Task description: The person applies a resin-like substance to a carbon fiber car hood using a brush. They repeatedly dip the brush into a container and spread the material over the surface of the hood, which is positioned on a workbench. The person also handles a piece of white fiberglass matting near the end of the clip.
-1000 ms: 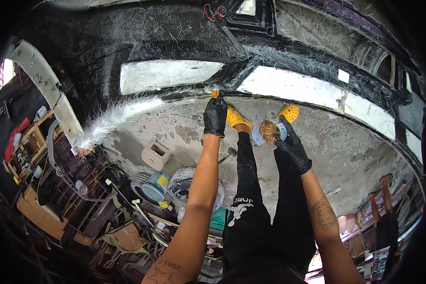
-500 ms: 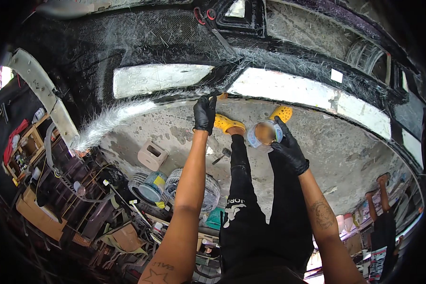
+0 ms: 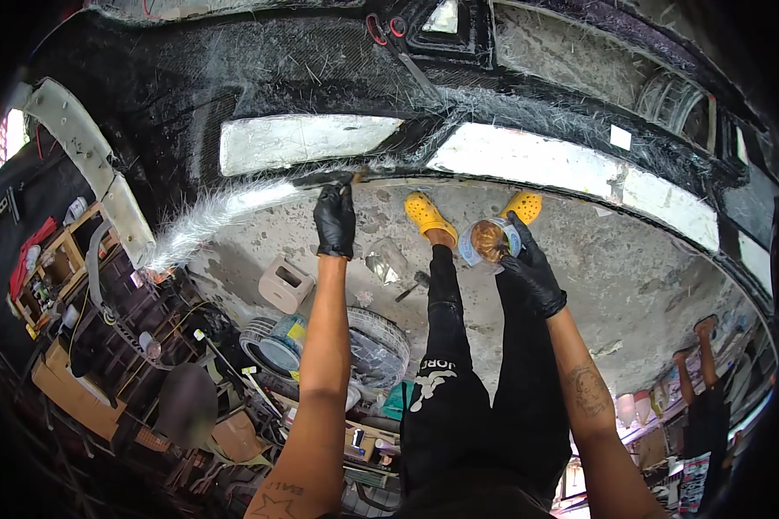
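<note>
the left hand (image 3: 335, 221), in a black glove, has slid leftward along the lower lip of the black panel (image 3: 234, 78) over the last second, fingers clamped on a small brush (image 3: 325, 179) whose tip now touches the frayed white fibre mat (image 3: 208, 221) at that edge. the right hand (image 3: 532, 268), also gloved, has hardly moved: it stays wrapped around a clear cup (image 3: 486, 242) of amber liquid, held below the panel and above the yellow clogs (image 3: 428, 214). judging by this shift, the brushing is working outward toward the loose fibres, with the cup kept near for another dip.
</note>
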Demonstrator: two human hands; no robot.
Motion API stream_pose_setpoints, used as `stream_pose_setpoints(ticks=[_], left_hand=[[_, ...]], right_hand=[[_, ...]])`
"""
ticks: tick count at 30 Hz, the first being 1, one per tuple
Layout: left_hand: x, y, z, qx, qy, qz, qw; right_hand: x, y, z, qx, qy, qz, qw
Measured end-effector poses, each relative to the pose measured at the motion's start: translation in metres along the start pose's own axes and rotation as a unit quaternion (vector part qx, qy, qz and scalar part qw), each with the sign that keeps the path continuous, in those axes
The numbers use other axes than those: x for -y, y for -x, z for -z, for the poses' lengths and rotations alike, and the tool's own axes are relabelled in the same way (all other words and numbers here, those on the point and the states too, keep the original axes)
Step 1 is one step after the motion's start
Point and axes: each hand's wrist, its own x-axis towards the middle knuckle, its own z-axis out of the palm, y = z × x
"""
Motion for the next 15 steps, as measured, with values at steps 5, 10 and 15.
stream_pose_setpoints(ticks=[5,10,15], left_hand=[[-0.022,-0.001,-0.038,0.121,0.041,-0.061,0.99],[0.023,-0.026,-0.074,0.17,-0.031,-0.056,0.983],[0.03,-0.028,-0.067,0.089,-0.011,0.036,0.995]], right_hand=[[-0.008,0.001,-0.013,0.0,-0.02,-0.011,1.0],[-0.021,-0.001,-0.024,0.004,0.0,-0.009,1.0],[-0.03,-0.002,-0.032,-0.023,-0.002,0.009,1.0]])
